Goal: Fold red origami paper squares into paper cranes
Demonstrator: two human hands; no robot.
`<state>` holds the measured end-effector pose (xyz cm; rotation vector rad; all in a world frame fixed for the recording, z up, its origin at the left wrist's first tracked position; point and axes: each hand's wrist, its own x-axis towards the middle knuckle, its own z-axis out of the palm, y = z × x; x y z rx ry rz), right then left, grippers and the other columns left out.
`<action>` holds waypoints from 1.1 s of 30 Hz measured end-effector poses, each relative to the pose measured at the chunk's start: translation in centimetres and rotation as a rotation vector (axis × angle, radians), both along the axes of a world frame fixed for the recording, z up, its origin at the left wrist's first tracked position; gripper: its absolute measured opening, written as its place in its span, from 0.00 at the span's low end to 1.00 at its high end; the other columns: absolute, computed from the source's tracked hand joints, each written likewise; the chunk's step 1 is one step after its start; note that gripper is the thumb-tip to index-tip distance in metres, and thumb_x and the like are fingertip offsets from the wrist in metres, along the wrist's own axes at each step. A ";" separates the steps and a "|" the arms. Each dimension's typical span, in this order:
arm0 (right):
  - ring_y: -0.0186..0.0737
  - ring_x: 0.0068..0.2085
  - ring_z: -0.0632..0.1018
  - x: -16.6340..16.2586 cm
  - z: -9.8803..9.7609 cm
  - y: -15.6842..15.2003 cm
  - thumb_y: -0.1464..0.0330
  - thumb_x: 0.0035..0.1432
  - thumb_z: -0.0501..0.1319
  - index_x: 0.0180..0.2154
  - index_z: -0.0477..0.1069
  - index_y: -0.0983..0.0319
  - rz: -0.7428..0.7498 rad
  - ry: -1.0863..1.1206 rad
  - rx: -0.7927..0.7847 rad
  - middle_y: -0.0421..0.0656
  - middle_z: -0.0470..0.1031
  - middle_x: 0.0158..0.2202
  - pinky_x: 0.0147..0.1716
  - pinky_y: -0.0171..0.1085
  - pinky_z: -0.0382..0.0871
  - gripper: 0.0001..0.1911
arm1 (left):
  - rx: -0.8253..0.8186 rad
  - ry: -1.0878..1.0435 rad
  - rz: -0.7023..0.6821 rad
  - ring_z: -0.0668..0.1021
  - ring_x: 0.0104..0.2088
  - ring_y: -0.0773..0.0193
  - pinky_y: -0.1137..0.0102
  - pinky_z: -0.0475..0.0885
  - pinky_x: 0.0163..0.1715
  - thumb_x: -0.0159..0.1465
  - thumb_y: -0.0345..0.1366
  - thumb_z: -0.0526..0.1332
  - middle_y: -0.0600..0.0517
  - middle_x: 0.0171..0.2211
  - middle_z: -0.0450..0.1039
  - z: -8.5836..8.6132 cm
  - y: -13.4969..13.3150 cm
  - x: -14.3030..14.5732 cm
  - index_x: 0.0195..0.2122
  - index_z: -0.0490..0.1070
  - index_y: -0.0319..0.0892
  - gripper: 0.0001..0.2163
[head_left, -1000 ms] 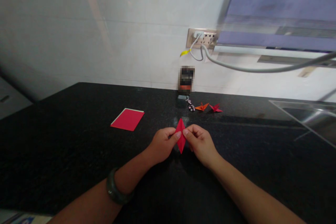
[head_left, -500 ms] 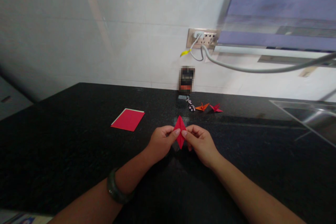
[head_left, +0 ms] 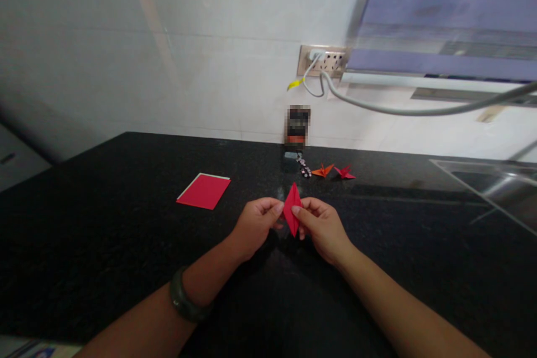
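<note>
A folded red origami paper (head_left: 291, 213), diamond-shaped with a centre crease, is held upright over the dark counter. My right hand (head_left: 322, 224) pinches it, the thumb pressed on its front near the middle and fingers behind. At the paper's left corner is my left hand (head_left: 260, 226), closed with thumb and fingertips at the edge; some of its fingers are hidden. Left of my hands lies a stack of red square paper (head_left: 204, 191) with a white edge showing. Behind my hands sit an orange paper crane (head_left: 323, 171) and a red paper crane (head_left: 344, 172).
A blurred-out dark object (head_left: 297, 126) leans on the wall, with a beaded strand (head_left: 304, 165) in front. A metal sink (head_left: 499, 187) is set into the black counter (head_left: 126, 235) at right. A grey cable (head_left: 398, 109) hangs near the wall socket (head_left: 323, 61).
The folded red paper has shifted slightly right and turned a little. My left thumb has moved off its front face to the left edge; my right thumb stays on it.
</note>
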<state>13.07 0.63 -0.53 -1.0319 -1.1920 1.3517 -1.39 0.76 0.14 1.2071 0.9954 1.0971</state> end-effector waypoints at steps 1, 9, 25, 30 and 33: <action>0.25 0.13 0.63 0.0 0.1 -0.1 0.64 0.47 0.63 0.25 0.67 0.65 0.000 -0.006 -0.001 0.34 0.67 0.14 0.13 0.26 0.56 0.10 | -0.002 0.003 0.003 0.72 0.26 0.67 0.72 0.68 0.27 0.53 0.42 0.61 0.52 0.24 0.72 0.0 0.0 0.0 0.28 0.71 0.36 0.12; 0.26 0.14 0.65 -0.2 0.5 -0.4 0.62 0.45 0.64 0.24 0.66 0.64 0.057 -0.027 -0.007 0.35 0.68 0.14 0.13 0.27 0.58 0.12 | -0.014 0.036 -0.006 0.72 0.24 0.68 0.73 0.68 0.26 0.53 0.43 0.61 0.53 0.21 0.70 0.1 -0.1 0.2 0.26 0.70 0.36 0.12; 0.25 0.14 0.65 0.0 0.2 -0.2 0.61 0.45 0.65 0.25 0.66 0.64 0.086 0.078 -0.061 0.36 0.68 0.16 0.13 0.26 0.58 0.13 | -0.092 -0.107 -0.094 0.74 0.25 0.67 0.71 0.68 0.27 0.52 0.43 0.62 0.52 0.24 0.72 -0.4 0.0 0.0 0.28 0.70 0.36 0.13; 0.25 0.14 0.64 -0.1 0.4 -0.2 0.62 0.45 0.64 0.24 0.67 0.64 0.079 0.072 -0.051 0.36 0.68 0.15 0.13 0.26 0.57 0.13 | -0.049 -0.047 -0.057 0.73 0.25 0.67 0.72 0.68 0.27 0.52 0.43 0.62 0.52 0.23 0.72 -0.1 -0.1 0.0 0.28 0.71 0.36 0.12; 0.25 0.14 0.64 -0.1 0.5 -0.2 0.62 0.45 0.65 0.24 0.67 0.64 0.085 0.061 -0.048 0.36 0.68 0.15 0.13 0.26 0.57 0.13 | -0.027 -0.015 -0.035 0.73 0.24 0.68 0.72 0.68 0.27 0.52 0.42 0.62 0.53 0.22 0.72 -0.1 -0.1 0.0 0.27 0.71 0.36 0.12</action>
